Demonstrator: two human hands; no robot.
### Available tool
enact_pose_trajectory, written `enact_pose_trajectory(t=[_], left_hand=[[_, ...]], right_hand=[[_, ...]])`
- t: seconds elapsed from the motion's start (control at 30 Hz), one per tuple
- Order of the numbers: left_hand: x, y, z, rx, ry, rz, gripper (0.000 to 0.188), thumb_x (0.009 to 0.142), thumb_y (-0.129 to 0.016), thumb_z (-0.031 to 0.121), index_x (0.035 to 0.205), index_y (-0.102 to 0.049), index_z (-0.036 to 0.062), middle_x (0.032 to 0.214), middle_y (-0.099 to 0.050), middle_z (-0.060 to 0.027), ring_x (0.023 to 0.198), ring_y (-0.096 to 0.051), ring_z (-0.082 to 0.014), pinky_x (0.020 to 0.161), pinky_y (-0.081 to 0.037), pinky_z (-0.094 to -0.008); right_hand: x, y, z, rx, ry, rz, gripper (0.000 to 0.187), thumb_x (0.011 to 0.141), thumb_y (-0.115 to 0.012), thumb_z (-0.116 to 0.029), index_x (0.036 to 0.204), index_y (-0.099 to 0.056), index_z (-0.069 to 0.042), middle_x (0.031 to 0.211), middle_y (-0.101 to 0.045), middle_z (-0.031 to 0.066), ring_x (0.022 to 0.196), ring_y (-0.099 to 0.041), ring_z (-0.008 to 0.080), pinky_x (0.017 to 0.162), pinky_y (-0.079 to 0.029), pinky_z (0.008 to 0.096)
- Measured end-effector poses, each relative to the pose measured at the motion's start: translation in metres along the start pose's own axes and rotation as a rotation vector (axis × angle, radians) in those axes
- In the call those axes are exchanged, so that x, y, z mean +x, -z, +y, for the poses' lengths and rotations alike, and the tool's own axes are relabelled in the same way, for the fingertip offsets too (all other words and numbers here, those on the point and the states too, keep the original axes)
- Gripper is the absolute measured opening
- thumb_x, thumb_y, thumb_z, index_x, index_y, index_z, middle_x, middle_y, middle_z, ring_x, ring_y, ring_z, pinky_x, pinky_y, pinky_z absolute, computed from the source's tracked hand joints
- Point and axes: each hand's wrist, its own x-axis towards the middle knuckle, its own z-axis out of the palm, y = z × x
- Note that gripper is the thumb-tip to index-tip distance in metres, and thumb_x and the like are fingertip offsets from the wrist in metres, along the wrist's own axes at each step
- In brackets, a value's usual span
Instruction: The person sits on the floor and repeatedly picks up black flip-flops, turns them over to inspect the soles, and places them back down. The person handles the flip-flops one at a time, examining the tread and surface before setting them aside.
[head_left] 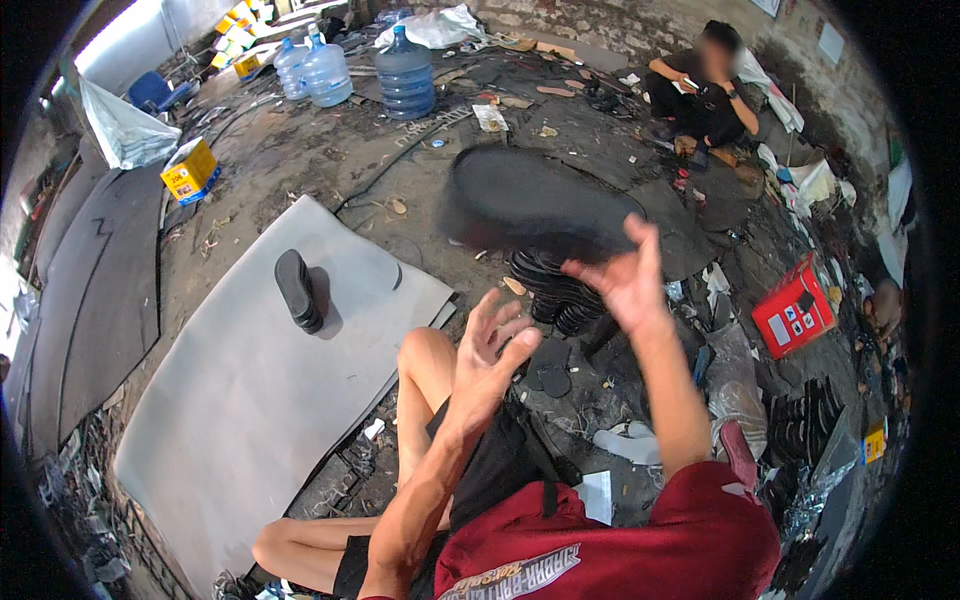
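A black shoe sole [535,195], blurred by motion, is in the air in front of me. My right hand [635,285] grips its right end, with the edge between thumb and fingers. Just below and left of the sole, my left hand [490,350] is empty, its fingers curved but apart. On the ground behind my hands stands a pile of black soles [550,290], partly covered by the sole and my right hand. A small stack of black soles [295,288] lies on the large grey sheet [260,420] to my left.
Dark sheets [100,290] cover the far left, beside a yellow box [190,170]. Blue water bottles [405,75] stand at the back. Another person [705,85] sits at the back right. A red box [795,305] and more soles [805,420] are to my right, among scraps.
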Motion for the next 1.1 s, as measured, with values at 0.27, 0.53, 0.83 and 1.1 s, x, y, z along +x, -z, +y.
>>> enact_pose_trajectory(t=[0.27, 0.53, 0.83, 1.1], left_hand=[[-0.061, 0.119, -0.046, 0.025, 0.159, 0.370, 0.035, 0.105, -0.065, 0.018, 0.131, -0.062, -0.0052, 0.116, -0.072, -0.0129, 0.097, -0.072, -0.0183, 0.089, -0.059, -0.0311], [-0.137, 0.262, -0.023, 0.104, 0.092, 0.648, 0.038, 0.104, -0.067, 0.019, 0.133, -0.058, -0.0050, 0.108, -0.072, -0.0126, 0.088, -0.070, -0.0142, 0.080, -0.057, -0.0274], [-0.207, 0.332, -0.050, -0.145, 0.150, 0.973, 0.038, 0.104, -0.068, 0.029, 0.130, -0.063, 0.0016, 0.110, -0.072, -0.0081, 0.096, -0.071, -0.0191, 0.086, -0.059, -0.0350], [-0.182, 0.336, -0.053, -0.141, 0.056, 1.121, 0.042, 0.106, -0.067, 0.045, 0.087, -0.068, 0.0082, 0.078, -0.067, -0.0023, 0.075, -0.065, -0.0151, 0.076, -0.054, -0.0315]], right_hand=[[0.105, 0.140, -0.111, -0.224, 0.028, 0.241, 0.084, 0.091, -0.070, -0.059, 0.152, -0.042, -0.008, 0.154, -0.049, 0.0214, 0.124, -0.061, 0.0386, 0.085, -0.064, 0.0539], [0.141, 0.182, -0.103, -0.387, -0.211, 0.248, 0.101, 0.085, -0.071, -0.076, 0.167, -0.026, -0.037, 0.175, -0.017, 0.0132, 0.148, -0.040, 0.0459, 0.093, -0.061, 0.0563], [0.123, 0.135, -0.113, -1.788, 0.548, 0.710, 0.069, 0.098, -0.069, -0.058, 0.146, -0.058, -0.010, 0.138, -0.055, 0.0232, 0.095, -0.070, 0.0284, 0.072, -0.057, 0.0359], [0.094, -0.158, 0.232, -1.116, 0.337, -0.317, 0.055, 0.102, -0.070, -0.046, 0.140, -0.061, -0.006, 0.123, -0.069, 0.0151, 0.102, -0.070, 0.0249, 0.082, -0.057, 0.0364]])
